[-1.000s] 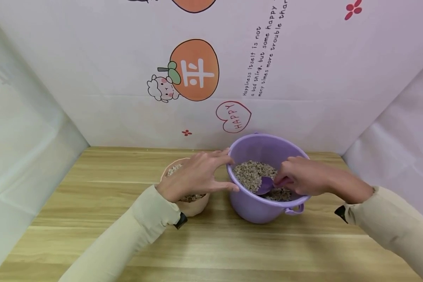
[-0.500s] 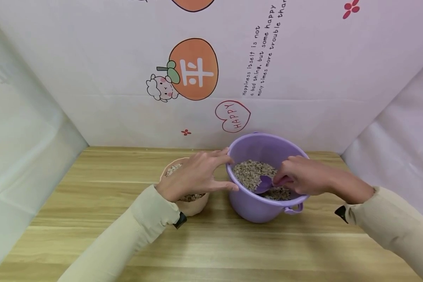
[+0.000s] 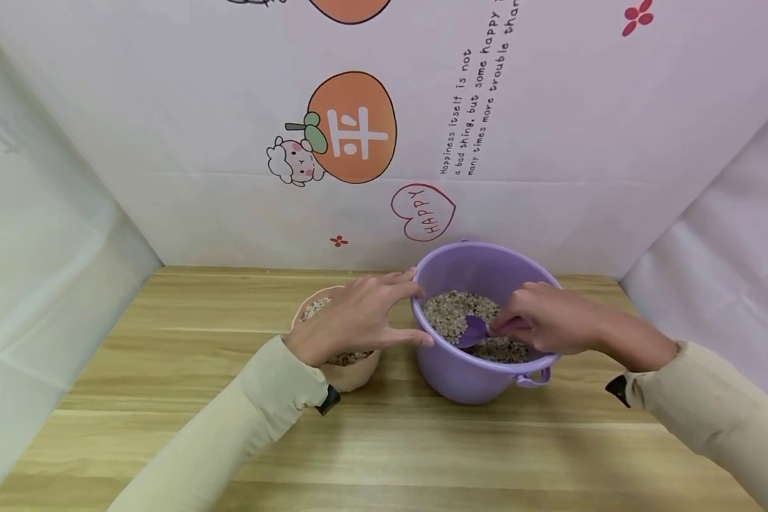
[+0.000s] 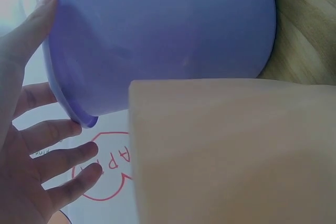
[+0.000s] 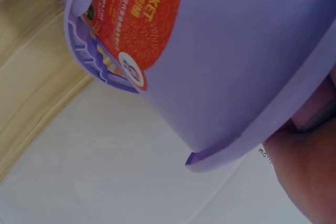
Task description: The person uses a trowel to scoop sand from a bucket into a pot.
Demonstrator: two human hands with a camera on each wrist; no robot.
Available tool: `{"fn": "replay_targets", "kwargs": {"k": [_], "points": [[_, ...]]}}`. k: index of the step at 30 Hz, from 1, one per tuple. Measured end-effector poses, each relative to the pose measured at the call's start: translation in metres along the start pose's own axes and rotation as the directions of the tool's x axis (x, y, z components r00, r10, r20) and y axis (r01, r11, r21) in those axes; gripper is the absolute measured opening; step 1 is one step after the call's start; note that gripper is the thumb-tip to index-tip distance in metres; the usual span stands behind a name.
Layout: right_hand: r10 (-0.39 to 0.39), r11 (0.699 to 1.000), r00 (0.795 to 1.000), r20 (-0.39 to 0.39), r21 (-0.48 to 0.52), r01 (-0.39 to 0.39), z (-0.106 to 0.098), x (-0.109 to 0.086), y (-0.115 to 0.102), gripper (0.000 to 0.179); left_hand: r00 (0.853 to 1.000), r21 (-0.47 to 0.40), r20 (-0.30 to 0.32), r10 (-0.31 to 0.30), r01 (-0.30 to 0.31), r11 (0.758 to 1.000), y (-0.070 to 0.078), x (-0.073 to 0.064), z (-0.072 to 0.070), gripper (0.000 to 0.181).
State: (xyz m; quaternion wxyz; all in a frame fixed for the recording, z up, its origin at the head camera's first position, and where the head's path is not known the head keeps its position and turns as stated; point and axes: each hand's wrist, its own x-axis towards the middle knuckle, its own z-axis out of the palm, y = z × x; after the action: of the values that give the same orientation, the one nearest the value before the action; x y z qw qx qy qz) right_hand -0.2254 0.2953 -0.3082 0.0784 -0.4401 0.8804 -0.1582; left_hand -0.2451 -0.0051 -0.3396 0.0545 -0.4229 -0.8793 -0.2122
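A purple bucket point(image 3: 470, 384), tipped slightly toward me, holds grey-brown gravel-like grains point(image 3: 454, 313). My right hand point(image 3: 553, 320) reaches inside and grips the handle of a purple scoop point(image 3: 473, 331), whose bowl sits among the grains. In the right wrist view the bucket wall hides most of that hand. On the bucket's left rim rest the thumb and fingers of my left hand point(image 3: 358, 313), spread and nearly straight. Beneath its wrist stands a peach-coloured pot point(image 3: 352, 377) with similar grains point(image 3: 316, 307), partly covered by the hand. The pot's side point(image 4: 236, 150) fills much of the left wrist view.
Both containers stand on a wood-grain tabletop point(image 3: 384, 455). A white printed backdrop point(image 3: 531, 227) rises close behind them, with white sheets point(image 3: 57, 235) at the sides. The bucket's small lug point(image 3: 534, 380) juts out at its front right.
The scoop and my right hand have shifted slightly left through the grains. My left hand and both containers have stayed in place.
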Motion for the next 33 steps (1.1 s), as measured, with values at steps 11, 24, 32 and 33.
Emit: {"fn": "replay_targets", "kwargs": {"k": [11, 24, 32, 33], "points": [[0.004, 1.0, 0.999, -0.041, 0.009, -0.004, 0.0014, -0.0019, -0.0002, 0.027, 1.0, 0.011, -0.009, -0.002, 0.002, 1.0, -0.0006, -0.0008, 0.0001, 0.061], [0.022, 1.0, 0.998, -0.056, 0.017, -0.022, 0.0023, -0.0028, -0.0009, 0.023, 1.0, 0.022, -0.025, 0.001, 0.0, 1.0, -0.001, -0.0014, 0.0013, 0.062], [0.032, 0.999, 0.997, -0.064, 0.038, -0.03, 0.0043, -0.0055, -0.0006, 0.024, 1.0, -0.004, -0.02, 0.011, -0.011, 1.0, -0.0014, -0.0017, 0.0025, 0.063], [0.031, 0.999, 0.997, -0.067, 0.041, -0.028, 0.0046, -0.006, -0.0003, 0.025, 1.0, -0.01, -0.018, 0.012, -0.012, 1.0, -0.0013, -0.0017, 0.0025, 0.064]]}}
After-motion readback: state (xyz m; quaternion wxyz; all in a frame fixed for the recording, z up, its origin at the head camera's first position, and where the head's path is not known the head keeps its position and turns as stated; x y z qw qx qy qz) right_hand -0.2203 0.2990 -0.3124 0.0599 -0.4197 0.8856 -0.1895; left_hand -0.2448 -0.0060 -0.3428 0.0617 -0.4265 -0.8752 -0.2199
